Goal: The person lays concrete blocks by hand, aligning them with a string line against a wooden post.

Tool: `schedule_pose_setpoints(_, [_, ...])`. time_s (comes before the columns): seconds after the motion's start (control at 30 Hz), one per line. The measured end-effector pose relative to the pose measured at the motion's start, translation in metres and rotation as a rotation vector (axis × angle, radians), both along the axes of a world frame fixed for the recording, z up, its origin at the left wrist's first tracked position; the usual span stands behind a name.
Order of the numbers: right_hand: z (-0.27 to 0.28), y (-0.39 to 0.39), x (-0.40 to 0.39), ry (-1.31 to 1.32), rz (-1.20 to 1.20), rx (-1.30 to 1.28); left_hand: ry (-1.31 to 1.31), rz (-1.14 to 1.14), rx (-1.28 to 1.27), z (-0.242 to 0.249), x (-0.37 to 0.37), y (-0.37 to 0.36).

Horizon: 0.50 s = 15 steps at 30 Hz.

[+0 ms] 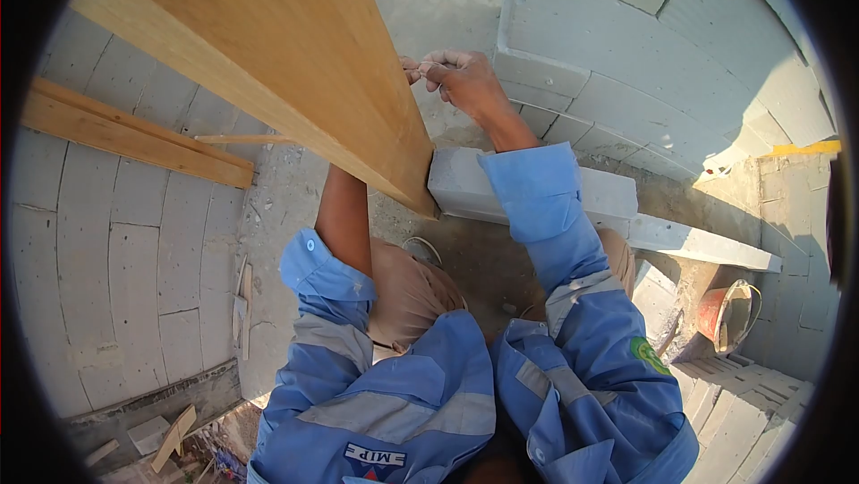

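A wide wooden post point(295, 46) stands upright in front of me, its foot beside a pale block point(465, 182). My right hand point(461, 81) is just beyond the post's right edge, its fingers pinched on a thin pale string point(432, 63). Most of my left hand point(411, 70) is hidden behind the post; only some fingertips show near the right hand, and what they hold cannot be made out. My left forearm passes behind the post.
Block walls rise at the left point(134, 251) and upper right point(617, 37). A wooden beam point(134, 140) lies against the left wall. An orange bucket point(713, 314) sits at the right. Wood scraps point(174, 437) lie at the lower left.
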State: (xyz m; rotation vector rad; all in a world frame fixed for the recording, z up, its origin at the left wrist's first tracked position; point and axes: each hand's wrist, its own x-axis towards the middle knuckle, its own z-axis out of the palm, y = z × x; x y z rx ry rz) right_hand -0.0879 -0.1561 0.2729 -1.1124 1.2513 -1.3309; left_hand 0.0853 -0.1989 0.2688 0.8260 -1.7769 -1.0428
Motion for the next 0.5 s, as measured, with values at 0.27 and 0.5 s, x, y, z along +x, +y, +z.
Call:
schedule_pose_setpoints(0.27, [0.011, -0.002, -0.019, 0.042, 0.14, 0.145, -0.073, -0.029, 0.045, -0.001, -0.001, 0.0])
schedule_pose_setpoints(0.5, [0.0, -0.01, -0.03, -0.11, 0.297, 0.238, -0.262, -0.11, -0.45, -0.004, 0.006, -0.002])
